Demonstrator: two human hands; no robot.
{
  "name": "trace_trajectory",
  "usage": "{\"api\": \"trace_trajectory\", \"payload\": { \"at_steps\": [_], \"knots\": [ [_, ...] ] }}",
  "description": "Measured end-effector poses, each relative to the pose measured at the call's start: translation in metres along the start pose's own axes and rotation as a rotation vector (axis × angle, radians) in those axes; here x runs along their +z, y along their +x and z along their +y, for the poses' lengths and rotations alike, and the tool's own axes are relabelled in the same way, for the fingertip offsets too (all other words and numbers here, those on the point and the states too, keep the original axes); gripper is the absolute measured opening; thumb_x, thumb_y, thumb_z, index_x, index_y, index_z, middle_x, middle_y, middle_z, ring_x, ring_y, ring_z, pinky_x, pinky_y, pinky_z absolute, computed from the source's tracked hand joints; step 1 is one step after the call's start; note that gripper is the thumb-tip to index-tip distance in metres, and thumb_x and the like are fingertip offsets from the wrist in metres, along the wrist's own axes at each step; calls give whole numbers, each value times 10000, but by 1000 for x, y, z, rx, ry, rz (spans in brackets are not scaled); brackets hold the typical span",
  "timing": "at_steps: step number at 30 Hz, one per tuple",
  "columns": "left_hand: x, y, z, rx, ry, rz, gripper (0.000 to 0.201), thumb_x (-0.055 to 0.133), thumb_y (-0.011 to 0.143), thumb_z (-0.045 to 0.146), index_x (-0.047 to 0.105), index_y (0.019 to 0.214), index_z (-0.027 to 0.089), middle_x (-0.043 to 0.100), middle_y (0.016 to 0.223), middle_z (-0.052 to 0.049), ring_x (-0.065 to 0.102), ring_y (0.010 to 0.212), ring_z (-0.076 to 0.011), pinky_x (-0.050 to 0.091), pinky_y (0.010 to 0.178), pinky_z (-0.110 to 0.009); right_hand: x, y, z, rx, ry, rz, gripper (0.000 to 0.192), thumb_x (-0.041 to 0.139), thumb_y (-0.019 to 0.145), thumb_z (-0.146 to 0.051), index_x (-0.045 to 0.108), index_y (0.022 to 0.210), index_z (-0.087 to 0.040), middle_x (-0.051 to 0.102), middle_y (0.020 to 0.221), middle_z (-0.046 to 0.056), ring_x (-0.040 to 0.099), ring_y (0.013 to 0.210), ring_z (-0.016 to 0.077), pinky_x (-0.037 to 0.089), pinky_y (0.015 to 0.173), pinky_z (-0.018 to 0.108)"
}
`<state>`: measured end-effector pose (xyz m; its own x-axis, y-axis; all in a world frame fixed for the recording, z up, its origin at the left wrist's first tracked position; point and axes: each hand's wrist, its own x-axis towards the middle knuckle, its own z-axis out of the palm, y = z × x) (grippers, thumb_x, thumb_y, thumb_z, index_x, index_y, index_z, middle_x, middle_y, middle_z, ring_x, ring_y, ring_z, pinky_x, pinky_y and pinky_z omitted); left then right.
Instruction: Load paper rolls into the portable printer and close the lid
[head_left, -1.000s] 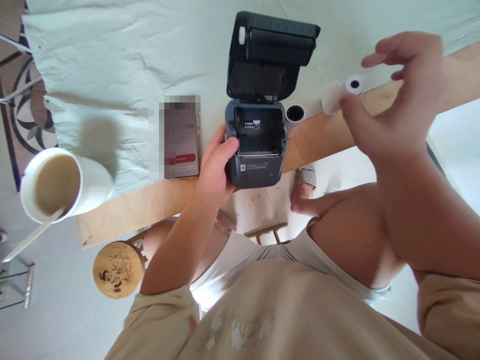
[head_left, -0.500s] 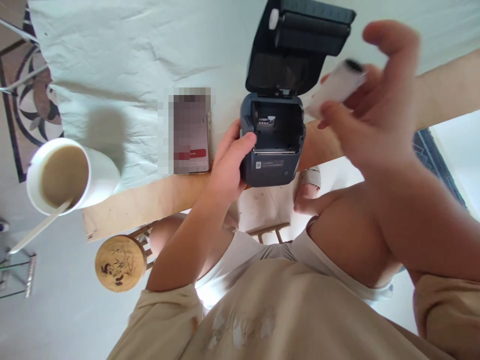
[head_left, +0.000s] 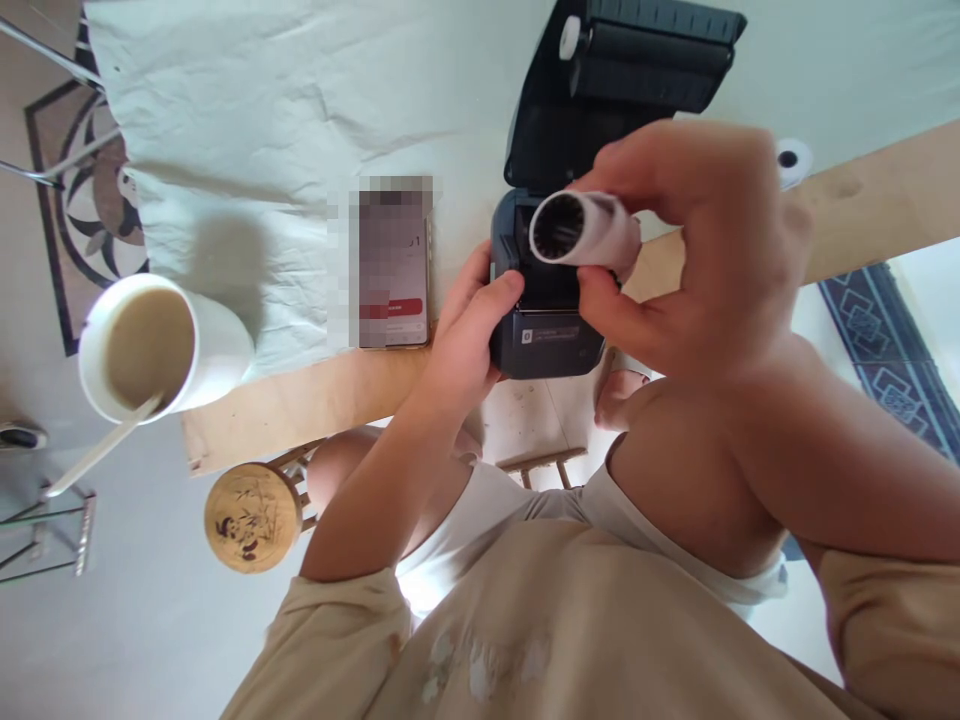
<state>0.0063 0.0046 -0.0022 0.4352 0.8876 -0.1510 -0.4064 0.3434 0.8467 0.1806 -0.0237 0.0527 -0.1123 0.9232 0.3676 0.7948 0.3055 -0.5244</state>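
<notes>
A dark label printer (head_left: 551, 352) is at the table's near edge, its lid (head_left: 652, 60) swung up and back. My left hand (head_left: 469, 320) grips the printer's left side, thumb on the rim of the open compartment. With my right hand (head_left: 712, 250) I pinch a white paper roll (head_left: 602, 232) between thumb and fingers, just over the compartment. The roll's hollow core, dark and ribbed inside, faces left. My right hand and the roll hide the compartment's right part; I cannot tell whether the roll touches the printer.
To the left of the printer lies a phone (head_left: 394, 260), its screen partly blurred. A white cup (head_left: 225, 340) of brownish drink with a spoon stands at the left. Another white roll (head_left: 795, 165) is on the table beyond my right hand. Below the table edge is a round wooden stool (head_left: 253, 518).
My right hand has brought the paper roll leftward over the printer and turned it so its hollow end faces left. My left hand keeps its hold. The view has shifted slightly.
</notes>
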Motion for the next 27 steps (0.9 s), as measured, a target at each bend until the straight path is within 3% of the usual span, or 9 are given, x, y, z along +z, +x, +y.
{"api": "trace_trajectory", "payload": {
  "at_steps": [4, 7, 12, 15, 18, 21, 24, 27],
  "knots": [
    [1, 0, 1, -47, 14, 31, 378, 670, 888, 536, 608, 1130, 253, 741, 865, -3, 770, 771, -224, 522, 493, -259, 5, 1, 5, -109, -212, 95, 335, 568, 818, -170, 573, 1119, -319, 749, 1052, -20, 728, 910, 204, 612, 823, 390],
    [3, -1, 2, -58, 26, 57, 386, 667, 883, 527, 594, 1141, 250, 741, 849, -3, 761, 747, -226, 516, 490, -277, 5, -1, 10, -178, -211, 110, 331, 567, 808, -140, 587, 1087, -316, 763, 998, -27, 733, 889, 205, 607, 795, 387],
    [3, 0, 2, -62, 70, 52, 440, 692, 852, 538, 585, 1163, 245, 760, 906, -25, 767, 835, -261, 503, 481, -295, 4, -3, 15, -265, -170, 162, 325, 582, 813, -113, 599, 1082, -294, 773, 1024, -34, 738, 864, 194, 574, 752, 398],
    [3, -1, 3, -57, 55, 32, 395, 670, 884, 508, 583, 1172, 253, 771, 980, -32, 770, 882, -263, 514, 494, -295, 7, -4, 18, -275, -161, 170, 101, 583, 889, -190, 630, 944, -260, 777, 1080, -25, 753, 931, 204, 567, 766, 415],
    [3, -2, 4, -34, 32, 14, 366, 664, 898, 496, 594, 1156, 245, 768, 1070, -42, 764, 985, -270, 539, 514, -286, 7, -4, 16, -296, -160, 192, 165, 543, 948, -273, 649, 822, -263, 777, 976, -36, 735, 878, 193, 548, 739, 410],
    [5, -2, 4, -19, 24, 6, 397, 686, 881, 515, 599, 1149, 236, 756, 1125, -50, 735, 1111, -292, 606, 615, -306, 4, -4, 12, -257, -202, 205, 209, 516, 953, -323, 661, 811, -277, 750, 852, -19, 684, 774, 185, 523, 694, 402],
    [6, -1, 2, 6, 18, -6, 404, 677, 882, 530, 610, 1152, 237, 753, 1125, -50, 701, 1198, -306, 641, 717, -337, 4, -3, 9, -140, -203, 159, 112, 557, 915, -312, 665, 927, -282, 757, 970, -4, 693, 815, 184, 527, 671, 367],
    [7, -2, 1, 27, 39, -12, 368, 704, 871, 485, 619, 1136, 245, 755, 1081, -41, 686, 1227, -306, 632, 719, -327, 6, -2, 9, -18, -177, 118, 223, 597, 857, -236, 641, 1069, -289, 761, 1036, -10, 687, 743, 170, 497, 600, 340]
  ]
}}
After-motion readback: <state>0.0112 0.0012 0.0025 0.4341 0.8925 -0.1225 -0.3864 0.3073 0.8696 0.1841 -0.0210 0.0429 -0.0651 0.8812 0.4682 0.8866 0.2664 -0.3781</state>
